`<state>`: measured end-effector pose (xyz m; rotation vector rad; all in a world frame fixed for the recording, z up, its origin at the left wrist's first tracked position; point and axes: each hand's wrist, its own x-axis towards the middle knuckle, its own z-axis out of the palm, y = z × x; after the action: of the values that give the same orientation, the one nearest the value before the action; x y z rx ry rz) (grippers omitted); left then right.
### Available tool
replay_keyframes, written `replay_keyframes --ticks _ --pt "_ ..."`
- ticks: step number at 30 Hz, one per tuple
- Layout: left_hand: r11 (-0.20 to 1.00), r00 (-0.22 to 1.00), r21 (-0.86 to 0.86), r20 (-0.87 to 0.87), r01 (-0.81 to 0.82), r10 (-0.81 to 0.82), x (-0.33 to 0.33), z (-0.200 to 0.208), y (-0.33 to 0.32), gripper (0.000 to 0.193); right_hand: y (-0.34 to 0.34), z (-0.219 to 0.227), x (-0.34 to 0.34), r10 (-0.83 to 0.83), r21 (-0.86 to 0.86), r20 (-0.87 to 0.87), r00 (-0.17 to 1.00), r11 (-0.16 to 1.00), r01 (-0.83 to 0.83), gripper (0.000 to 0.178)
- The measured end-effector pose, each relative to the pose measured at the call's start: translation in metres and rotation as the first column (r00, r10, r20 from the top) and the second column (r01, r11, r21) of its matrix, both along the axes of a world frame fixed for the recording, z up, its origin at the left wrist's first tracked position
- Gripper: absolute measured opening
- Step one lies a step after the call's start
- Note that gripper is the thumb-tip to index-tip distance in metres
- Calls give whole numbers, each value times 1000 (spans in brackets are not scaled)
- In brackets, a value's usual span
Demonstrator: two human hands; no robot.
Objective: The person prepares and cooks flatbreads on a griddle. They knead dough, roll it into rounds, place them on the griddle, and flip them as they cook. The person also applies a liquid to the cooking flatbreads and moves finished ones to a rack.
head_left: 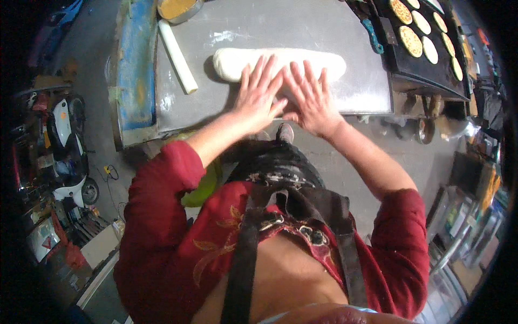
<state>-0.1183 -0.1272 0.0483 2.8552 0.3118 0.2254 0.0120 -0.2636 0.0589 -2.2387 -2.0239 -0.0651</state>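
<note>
A thick, pale log of dough (315, 58) lies crosswise on the grey metal worktop (205, 110). Both palms face down at its near side. My left hand (260, 92) rests its spread fingertips on the middle of the roll. Just to the right, my right hand (312, 100) also lays outstretched fingers on the dough, the two thumbs close together near the worktop's front edge. Neither hand grips anything. To the left of the dough is a white rolling pin (178, 56), lying at a slant and untouched.
A round pan (181, 9) with a tan filling stands at the far left. At the right, a black griddle (418, 67) carries several flatbreads (411, 41). Beside it is a turquoise-handled tool (372, 36). A blue, worn strip (136, 65) borders the worktop's left. A motorbike (70, 146) stands left on the floor.
</note>
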Motion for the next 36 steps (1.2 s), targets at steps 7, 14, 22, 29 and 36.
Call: replay_keyframes --ticks 7,14,22,29,36 --pt "912 867 -182 287 -369 408 -33 -4 61 39 -11 16 52 -402 -1 -564 721 874 487 73" --pt "-297 716 -941 -319 -161 621 -4 -35 69 49 32 12 40 -318 -373 -928 -196 753 542 66" --pt "-75 713 -958 -257 -277 653 -11 -23 118 57 34 11 90 -616 -318 -752 235 651 689 75" --pt "839 810 -432 326 -330 487 20 -12 95 64 127 14 33 131 235 -89 987 966 -107 66" --pt "926 898 -82 226 -369 378 59 -48 116 54 192 -42 15 224 135 -132 966 969 -207 65"
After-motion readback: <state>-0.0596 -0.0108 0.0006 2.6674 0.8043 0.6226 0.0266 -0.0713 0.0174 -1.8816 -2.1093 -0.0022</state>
